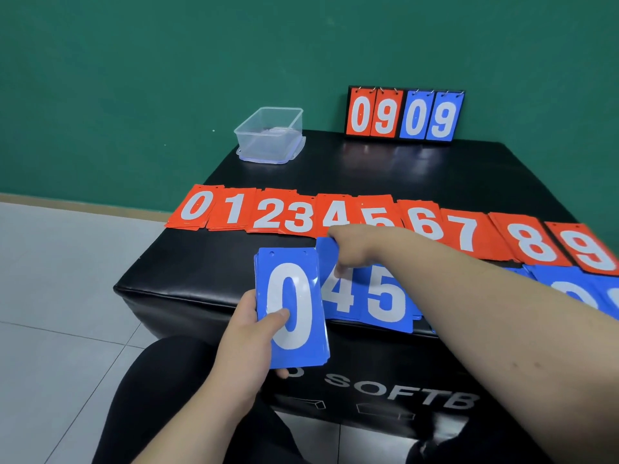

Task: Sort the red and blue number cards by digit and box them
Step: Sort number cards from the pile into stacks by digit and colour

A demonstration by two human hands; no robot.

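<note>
My left hand [249, 333] grips a stack of blue cards [291, 309] with a 0 on top, held upright over the near edge of the black box [201, 262]. My right hand [351, 252] reaches across and pinches the top edge of the blue 4 pile [338, 293]. A blue 5 pile [385, 296] lies beside it, and more blue cards [576, 289] show at the far right, partly hidden by my forearm. Red card piles [335, 216] numbered 0 to 9 lie in a row across the middle.
A clear plastic tub [271, 135] stands on its lid at the back left corner of the box. A flip scoreboard [405, 113] reading 09 09 leans against the green wall. Grey floor tiles lie to the left, and my knee sits below.
</note>
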